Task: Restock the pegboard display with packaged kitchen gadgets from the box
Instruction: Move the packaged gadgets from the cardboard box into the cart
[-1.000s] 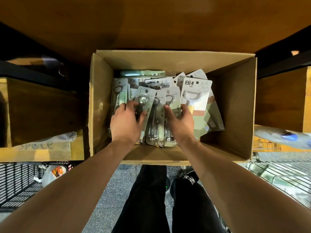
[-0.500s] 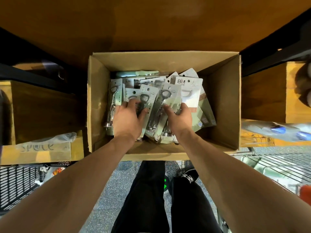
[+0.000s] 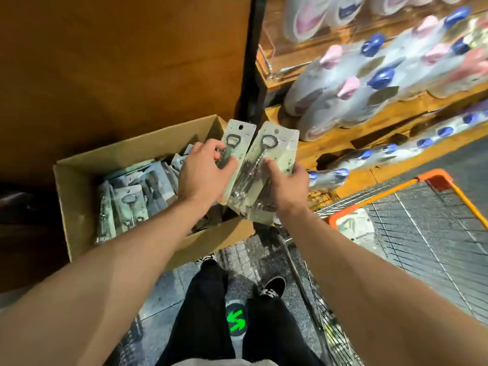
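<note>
Head view shows a broad wooden panel [image 3: 118, 62], smooth and brown with faint grain, filling the upper left. To its right, orange-toned wooden shelves [image 3: 356, 128] carry soft, clear bags [image 3: 330, 101] with rounded pink and blue parts, all blurred. Lower right stands a shopping cart [image 3: 435, 178] of thin wire mesh with an orange frame.

A plain corrugated cardboard box [image 3: 79, 207] sits open against the panel. Flat packs in the box [image 3: 129, 204], pale cards under glossy plastic with metal gadgets showing through, lie overlapped from its left end to its middle.

The left hand [image 3: 203, 175] is above the box's right end, fingers curled round the left pack [image 3: 239, 133], a tall rounded-corner card with a round hang hole and a dark bottle-opener head. The right hand [image 3: 285, 186], just past the box's right corner, clamps the right pack [image 3: 280, 143], thumb on the front and fingers hidden behind; it shows an opener head above a metal spiral. The two packs overlap along their inner edges, and more packs seem stacked under the right one.

Below, the speckled grey floor [image 3: 163, 299] bears a round dark sticker [image 3: 235, 322] with two bright green arrows, beside a black shoe [image 3: 273, 286] with white markings.

Print on every card is too blurred to read.
</note>
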{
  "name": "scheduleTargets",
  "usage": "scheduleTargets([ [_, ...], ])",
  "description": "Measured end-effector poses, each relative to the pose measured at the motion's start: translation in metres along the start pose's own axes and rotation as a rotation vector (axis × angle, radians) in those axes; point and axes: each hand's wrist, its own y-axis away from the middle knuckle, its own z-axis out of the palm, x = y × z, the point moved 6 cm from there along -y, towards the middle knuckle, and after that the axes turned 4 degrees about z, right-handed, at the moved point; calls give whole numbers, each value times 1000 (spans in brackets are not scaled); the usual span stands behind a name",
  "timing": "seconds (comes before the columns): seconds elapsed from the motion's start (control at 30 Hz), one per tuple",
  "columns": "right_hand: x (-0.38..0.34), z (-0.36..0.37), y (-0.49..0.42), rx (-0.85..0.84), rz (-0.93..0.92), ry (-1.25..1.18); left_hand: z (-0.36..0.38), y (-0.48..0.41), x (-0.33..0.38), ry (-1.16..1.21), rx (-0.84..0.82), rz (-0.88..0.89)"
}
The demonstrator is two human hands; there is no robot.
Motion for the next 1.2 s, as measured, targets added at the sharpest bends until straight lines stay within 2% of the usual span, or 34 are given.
scheduleTargets([
  [0.17, -16, -137, 9, 254, -58, -150, 51, 33, 130, 31, -70, 213],
  [0.3, 1, -250, 22, 382, -19, -272, 120, 75, 222, 7, -169, 412],
  [0.4, 37, -326, 27, 484, 44, -332, 185, 110, 264, -18, -284, 510],
  [0.57, 133, -405, 35, 560, 232, -286, 294, 168, 275, -145, -553, 547],
  [0.7, 231, -426, 37, 530, 454, -252, 373, 206, 244, -335, -744, 498],
  [0.83, 293, -426, 50, 472, 627, -228, 415, 236, 210, -494, -900, 448],
  [0.97, 319, -429, 58, 572, 758, -204, 431, 251, 194, -466, -1027, 365],
  [1.07, 302, -435, 59, 694, 734, -167, 426, 247, 202, -442, -1032, 374],
  [1.2, 243, -418, 41, 633, 487, -151, 394, 219, 234, -331, -885, 438],
])
